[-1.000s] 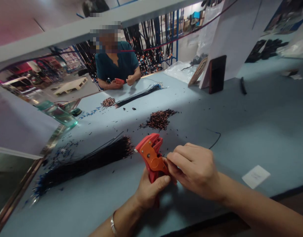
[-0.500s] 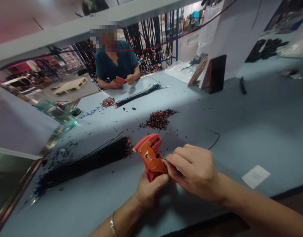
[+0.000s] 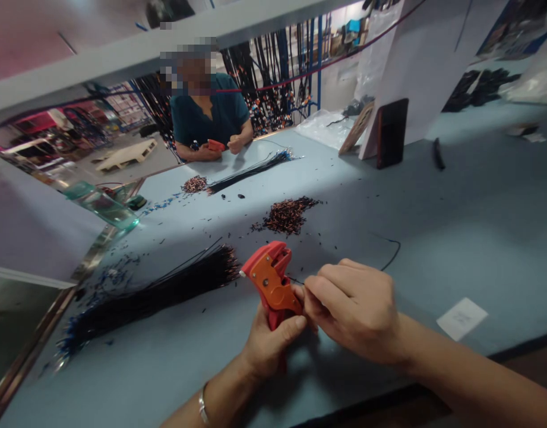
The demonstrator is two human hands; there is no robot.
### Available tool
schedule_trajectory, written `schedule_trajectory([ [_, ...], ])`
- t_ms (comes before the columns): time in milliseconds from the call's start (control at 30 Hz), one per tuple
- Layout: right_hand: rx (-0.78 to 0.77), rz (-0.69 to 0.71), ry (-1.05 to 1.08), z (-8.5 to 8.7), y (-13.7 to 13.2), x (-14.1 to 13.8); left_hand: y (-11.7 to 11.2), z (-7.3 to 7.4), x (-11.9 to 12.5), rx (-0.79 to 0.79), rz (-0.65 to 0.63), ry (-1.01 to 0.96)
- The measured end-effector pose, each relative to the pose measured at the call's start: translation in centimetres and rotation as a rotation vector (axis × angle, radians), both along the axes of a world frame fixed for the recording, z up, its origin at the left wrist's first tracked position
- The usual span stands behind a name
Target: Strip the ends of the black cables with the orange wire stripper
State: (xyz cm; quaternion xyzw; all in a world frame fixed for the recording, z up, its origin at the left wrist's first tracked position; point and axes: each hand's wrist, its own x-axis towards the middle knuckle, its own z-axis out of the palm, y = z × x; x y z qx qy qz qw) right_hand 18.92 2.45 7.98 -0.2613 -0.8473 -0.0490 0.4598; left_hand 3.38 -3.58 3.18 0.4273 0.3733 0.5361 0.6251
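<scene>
My left hand (image 3: 273, 339) is wrapped round the handles of a red and orange wire stripper (image 3: 275, 285), its head pointing up and away from me. Close to the tool's right side, my right hand (image 3: 351, 303) pinches a thin black wire (image 3: 392, 255). A short end of that wire shows between my fingertips and the jaws; its other end curves out behind my hand over the table. Left of the stripper lies a thick bundle of black wires (image 3: 166, 297) with copper-coloured ends towards the tool and blue ends far left.
Beyond the tool is a pile of black and copper scraps (image 3: 288, 215). Across the table (image 3: 455, 220) a co-worker (image 3: 211, 119) holds a red tool near another wire bundle (image 3: 250, 172). A phone (image 3: 392, 134) leans by a post; a bottle (image 3: 104, 205) lies left; a paper slip (image 3: 462, 319) lies right.
My right hand has shifted slightly right, away from the stripper's jaws, with the wire, and more of the wire's end shows. My left hand and the stripper are almost still.
</scene>
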Motion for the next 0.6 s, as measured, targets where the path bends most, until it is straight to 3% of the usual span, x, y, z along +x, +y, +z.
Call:
schedule_trajectory([
  [267,0.002,-0.011,0.01,0.0,0.0,-0.1,0.0,-0.1,0.0,0.032,-0.002,0.005],
  [600,-0.04,0.02,0.004,0.0,-0.1,-0.1,-0.5,0.9,0.3,0.038,0.034,0.076],
])
